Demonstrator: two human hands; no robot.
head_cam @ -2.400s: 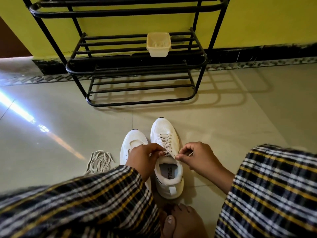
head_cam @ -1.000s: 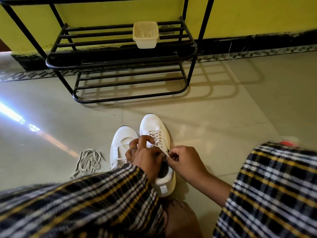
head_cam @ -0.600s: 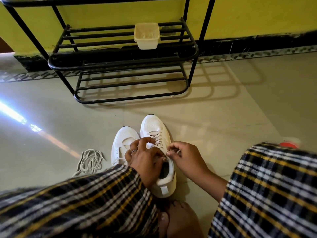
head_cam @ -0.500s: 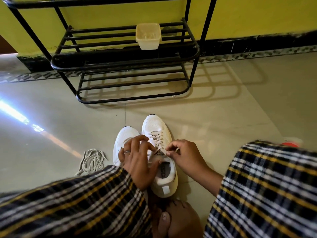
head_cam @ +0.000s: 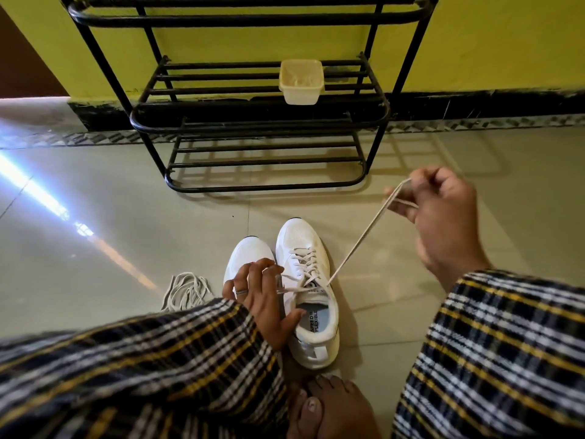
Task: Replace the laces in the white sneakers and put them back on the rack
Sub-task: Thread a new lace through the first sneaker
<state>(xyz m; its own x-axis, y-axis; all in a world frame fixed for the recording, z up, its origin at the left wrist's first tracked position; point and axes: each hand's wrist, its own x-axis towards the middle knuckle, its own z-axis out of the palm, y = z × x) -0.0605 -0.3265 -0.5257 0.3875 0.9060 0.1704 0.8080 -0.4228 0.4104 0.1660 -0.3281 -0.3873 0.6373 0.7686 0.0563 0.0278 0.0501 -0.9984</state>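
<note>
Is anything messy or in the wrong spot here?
A loose bundle of laces lies on the floor left of the sneakers, and a small plastic tub sits on the shoe rack. Nothing looks broken.

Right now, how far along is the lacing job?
Done: the right sneaker shows laces crossed most of the way up. In hand: the right hand pulls the lace taut while the left hand steadies the shoe. Left: the left sneaker looks unlaced, a loose lace bundle waits, and the rack holds no shoes.
</note>
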